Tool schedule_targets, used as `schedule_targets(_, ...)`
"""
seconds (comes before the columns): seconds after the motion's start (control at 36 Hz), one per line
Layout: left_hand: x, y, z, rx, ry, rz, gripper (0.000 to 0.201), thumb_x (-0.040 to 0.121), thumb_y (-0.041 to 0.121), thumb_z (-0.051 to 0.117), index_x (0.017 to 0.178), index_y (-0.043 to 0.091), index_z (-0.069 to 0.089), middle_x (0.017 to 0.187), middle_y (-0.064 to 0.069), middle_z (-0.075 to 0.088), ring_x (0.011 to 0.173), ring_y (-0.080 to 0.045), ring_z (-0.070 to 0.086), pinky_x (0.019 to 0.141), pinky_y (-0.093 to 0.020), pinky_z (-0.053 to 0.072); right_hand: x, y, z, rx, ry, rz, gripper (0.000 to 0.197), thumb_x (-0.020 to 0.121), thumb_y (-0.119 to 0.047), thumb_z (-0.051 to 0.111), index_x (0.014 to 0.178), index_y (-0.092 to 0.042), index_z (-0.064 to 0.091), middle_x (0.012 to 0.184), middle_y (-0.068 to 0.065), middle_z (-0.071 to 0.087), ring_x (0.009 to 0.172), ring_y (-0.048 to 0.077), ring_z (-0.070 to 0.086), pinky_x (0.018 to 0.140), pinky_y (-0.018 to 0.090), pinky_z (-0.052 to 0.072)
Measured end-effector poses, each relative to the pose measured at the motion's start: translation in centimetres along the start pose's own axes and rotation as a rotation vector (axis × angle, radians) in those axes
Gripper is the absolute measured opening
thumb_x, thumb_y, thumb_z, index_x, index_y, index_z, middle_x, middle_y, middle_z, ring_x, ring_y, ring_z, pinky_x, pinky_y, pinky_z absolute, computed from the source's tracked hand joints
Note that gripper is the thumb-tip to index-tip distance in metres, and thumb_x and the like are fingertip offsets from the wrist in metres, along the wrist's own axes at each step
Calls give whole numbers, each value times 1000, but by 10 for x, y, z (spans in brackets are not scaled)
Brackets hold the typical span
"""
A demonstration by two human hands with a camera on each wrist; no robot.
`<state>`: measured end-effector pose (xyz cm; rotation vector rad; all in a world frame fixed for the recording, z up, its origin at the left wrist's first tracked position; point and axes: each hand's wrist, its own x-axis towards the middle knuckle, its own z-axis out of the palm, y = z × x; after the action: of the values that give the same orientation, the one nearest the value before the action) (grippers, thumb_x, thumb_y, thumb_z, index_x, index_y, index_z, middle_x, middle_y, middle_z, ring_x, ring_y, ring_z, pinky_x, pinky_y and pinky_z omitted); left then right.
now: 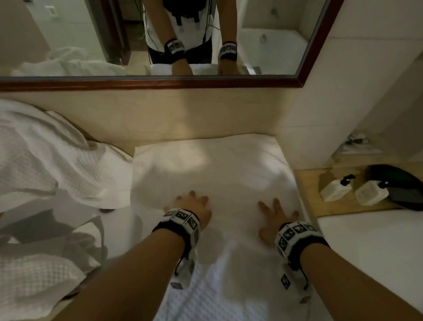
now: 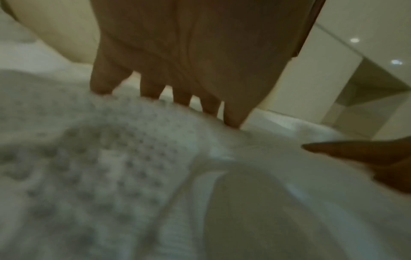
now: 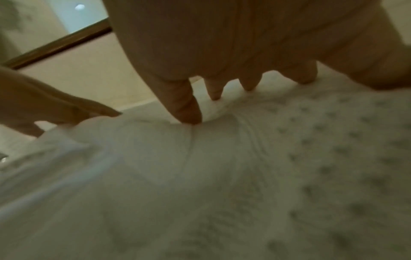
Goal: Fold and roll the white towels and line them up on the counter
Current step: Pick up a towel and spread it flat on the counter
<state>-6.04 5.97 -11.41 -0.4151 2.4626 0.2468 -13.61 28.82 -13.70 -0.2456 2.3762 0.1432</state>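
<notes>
A white waffle-weave towel (image 1: 214, 175) lies spread flat on the counter below the mirror, reaching toward me. Both hands rest on it side by side, fingers straight and spread. My left hand (image 1: 192, 206) presses the towel near its left edge. My right hand (image 1: 277, 217) presses it a little nearer to me, close to the right edge. In the left wrist view the left fingertips (image 2: 151, 91) touch the towel (image 2: 124, 158). In the right wrist view the right fingertips (image 3: 189, 116) dent the towel (image 3: 244, 167), and the left hand's fingers (image 3: 66, 107) show at the left.
More white towels lie crumpled at the left (image 1: 28, 159) and near left (image 1: 32, 275). Two small white pump bottles (image 1: 336, 188) and a dark round tray (image 1: 405, 188) sit on a wooden shelf at the right. A wood-framed mirror (image 1: 148, 81) backs the counter.
</notes>
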Motion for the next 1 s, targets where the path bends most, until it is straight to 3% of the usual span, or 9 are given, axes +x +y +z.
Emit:
schedule_targets(0.08, 7, -10, 0, 4, -44, 1, 70, 91, 52, 38, 148, 48, -3, 160, 10, -13, 145, -38, -3, 110, -66, 18, -1, 0, 5, -39, 31, 35, 77, 88, -58, 35, 144, -48, -18, 156, -7, -24, 141, 50, -5, 117, 55, 8)
schedule_targets(0.31, 31, -26, -3, -18, -35, 91, 76, 86, 71, 38, 144, 54, -9, 155, 18, -25, 144, -34, -22, 108, -71, 12, -2, 7, 7, 24, 38, 35, 80, 89, -58, 41, 147, -44, -13, 157, -7, -21, 143, 45, -6, 117, 52, 9)
schedule_targets(0.44, 27, -17, -9, 75, -1, 27, 70, 92, 64, 32, 147, 49, -8, 158, 12, -21, 145, -35, -16, 109, -71, 0, -2, 49, 9, 154, 179, 82, 73, 92, -55, 41, 151, -35, 3, 160, -2, -11, 147, 26, 1, 120, 42, 11)
schedule_targets(0.53, 13, 10, -9, 96, 19, -9, 68, 97, 48, 37, 148, 46, -7, 159, 7, -19, 145, -35, -15, 107, -73, -2, -3, 68, 7, 83, 165, 50, 76, 91, -58, 42, 150, -36, 0, 160, 0, -11, 147, 25, 2, 119, 46, 10)
schedule_targets(0.61, -6, 48, 3, 53, 68, 89, 78, 94, 36, 47, 148, 47, -9, 159, 7, -21, 146, -32, -17, 106, -73, -3, 1, 71, 5, 68, 133, 31, 80, 87, -60, 42, 150, -38, -3, 159, 0, -12, 147, 28, 3, 118, 49, 14)
schedule_targets(0.67, -24, 75, 18, -5, 69, 173, 79, 93, 40, 50, 148, 48, -7, 158, 9, -21, 146, -28, -17, 107, -71, -1, -3, 68, 5, 71, 140, 42, 79, 84, -63, 39, 148, -42, -1, 159, -6, -11, 146, 30, 2, 114, 58, 16)
schedule_targets(0.75, -54, 113, 41, -43, 33, 240, 80, 91, 50, 52, 148, 49, -4, 158, 10, -22, 146, -27, -18, 108, -71, 0, -25, 62, 11, 10, 172, 32, 66, 93, -56, 33, 148, -41, 0, 158, -11, -11, 146, 30, -5, 111, 62, 9)
schedule_targets(0.89, -77, 151, 71, -12, -41, 255, 85, 88, 50, 56, 147, 49, -5, 157, 10, -23, 146, -27, -19, 106, -74, 1, -59, 71, 29, -105, 178, -37, 59, 98, -49, 23, 150, -36, -2, 160, -8, -8, 146, 32, -4, 114, 57, 10)
schedule_targets(1.0, -89, 167, 80, -58, -70, 206, 88, 87, 49, 60, 148, 49, -4, 157, 10, -24, 146, -28, -19, 106, -74, 6, -78, 88, 45, -137, 139, -96, 57, 101, -42, 21, 151, -33, -5, 159, -6, -16, 146, 32, -11, 116, 52, 3)
